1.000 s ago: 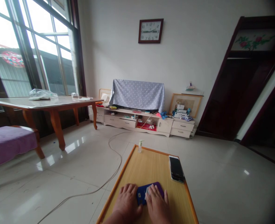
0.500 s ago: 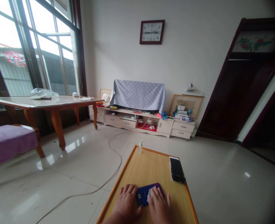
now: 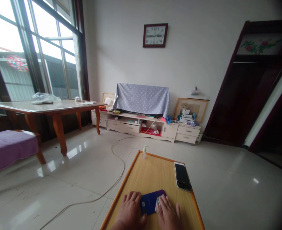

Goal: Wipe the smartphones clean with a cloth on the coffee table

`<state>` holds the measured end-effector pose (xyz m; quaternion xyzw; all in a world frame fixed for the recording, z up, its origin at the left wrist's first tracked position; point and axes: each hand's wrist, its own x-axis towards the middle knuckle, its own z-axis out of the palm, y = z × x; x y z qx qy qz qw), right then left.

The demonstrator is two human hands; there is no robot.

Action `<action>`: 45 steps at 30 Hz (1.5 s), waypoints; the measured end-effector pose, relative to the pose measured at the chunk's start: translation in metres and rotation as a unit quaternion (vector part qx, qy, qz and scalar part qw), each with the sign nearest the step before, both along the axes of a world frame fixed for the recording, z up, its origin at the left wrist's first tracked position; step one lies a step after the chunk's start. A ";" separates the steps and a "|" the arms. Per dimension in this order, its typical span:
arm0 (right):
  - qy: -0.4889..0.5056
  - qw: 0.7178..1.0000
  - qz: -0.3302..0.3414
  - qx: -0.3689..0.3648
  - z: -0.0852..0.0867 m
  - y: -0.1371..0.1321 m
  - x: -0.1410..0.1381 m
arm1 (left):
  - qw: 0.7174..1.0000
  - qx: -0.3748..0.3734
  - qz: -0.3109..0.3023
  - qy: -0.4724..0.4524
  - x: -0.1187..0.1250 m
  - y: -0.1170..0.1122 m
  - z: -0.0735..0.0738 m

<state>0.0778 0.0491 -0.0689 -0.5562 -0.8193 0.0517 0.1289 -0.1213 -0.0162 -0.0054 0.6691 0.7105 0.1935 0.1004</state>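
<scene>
Blue case (image 3: 149, 202) stays between left grip (image 3: 130, 210) and right grip (image 3: 167, 214), clamping unclear.

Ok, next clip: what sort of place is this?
Most likely a living room in a home: a low cream cabinet with a dotted cloth draped over its top, a wall clock above, and a wooden table by the windows.

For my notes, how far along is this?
Already done: nothing clearly; the phone lies aside on the wooden board. In hand: the left hand and right hand lie on the blue case, a pale folded item under the right. Left: the pump bottle stands untouched.
</scene>
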 end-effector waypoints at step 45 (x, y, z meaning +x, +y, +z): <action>0.038 0.998 0.050 -0.018 0.026 -0.014 -0.033 | 0.999 -0.039 0.008 0.030 0.008 -0.001 0.013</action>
